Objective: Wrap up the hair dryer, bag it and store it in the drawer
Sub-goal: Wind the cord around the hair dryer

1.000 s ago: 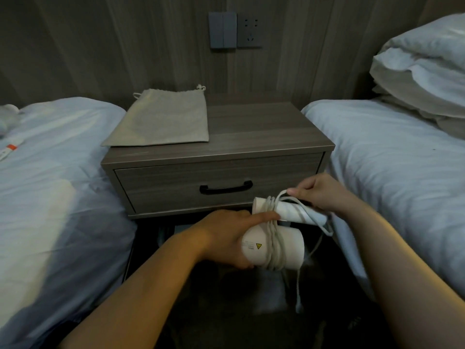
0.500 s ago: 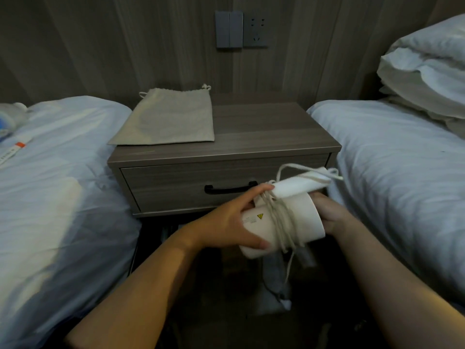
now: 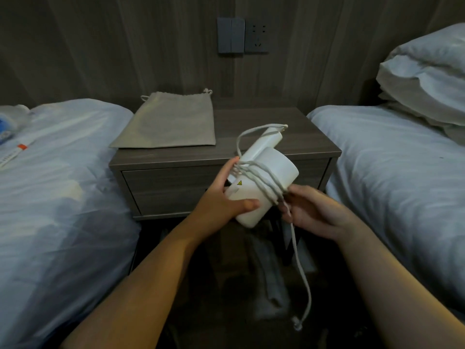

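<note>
Hair dryer (image 3: 266,182), white and cord-wrapped, is held in front of the closed drawer (image 3: 176,187). Left hand (image 3: 224,197) grasps its body; right hand (image 3: 312,212) pinches the cord (image 3: 302,273), whose plug end dangles. Beige bag (image 3: 171,122) lies on the nightstand (image 3: 289,142), between two beds.

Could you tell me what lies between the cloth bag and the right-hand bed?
In the head view, only bare nightstand top separates the cloth bag from the right-hand bed.

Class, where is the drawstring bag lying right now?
The bag lies flat on the nightstand, on its left half toward the wall, beside the left bed.
</note>
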`<state>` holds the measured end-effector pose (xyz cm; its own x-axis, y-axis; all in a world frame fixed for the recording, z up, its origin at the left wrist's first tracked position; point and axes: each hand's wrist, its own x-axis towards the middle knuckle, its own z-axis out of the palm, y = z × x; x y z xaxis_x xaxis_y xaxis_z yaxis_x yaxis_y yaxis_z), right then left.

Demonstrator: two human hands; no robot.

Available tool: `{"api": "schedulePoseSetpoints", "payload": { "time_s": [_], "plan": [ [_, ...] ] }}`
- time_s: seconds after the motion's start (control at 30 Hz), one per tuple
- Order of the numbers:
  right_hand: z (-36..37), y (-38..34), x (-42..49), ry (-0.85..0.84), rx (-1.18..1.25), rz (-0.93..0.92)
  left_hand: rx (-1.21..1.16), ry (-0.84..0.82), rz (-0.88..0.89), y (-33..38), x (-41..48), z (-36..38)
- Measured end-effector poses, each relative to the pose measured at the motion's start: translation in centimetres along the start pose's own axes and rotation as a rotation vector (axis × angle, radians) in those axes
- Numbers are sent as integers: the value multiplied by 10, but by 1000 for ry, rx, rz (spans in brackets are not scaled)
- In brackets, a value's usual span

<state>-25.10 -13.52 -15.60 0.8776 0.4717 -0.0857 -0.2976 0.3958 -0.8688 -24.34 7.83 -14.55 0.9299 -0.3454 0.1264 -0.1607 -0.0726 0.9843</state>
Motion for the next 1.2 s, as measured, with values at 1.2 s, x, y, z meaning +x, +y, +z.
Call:
{"api": "schedulePoseSetpoints", "payload": {
  "time_s": [1.2],
  "plan": [
    [61,6,-4,498,-834,-207,-81,116,-120,14,2,-1]
  ]
}}
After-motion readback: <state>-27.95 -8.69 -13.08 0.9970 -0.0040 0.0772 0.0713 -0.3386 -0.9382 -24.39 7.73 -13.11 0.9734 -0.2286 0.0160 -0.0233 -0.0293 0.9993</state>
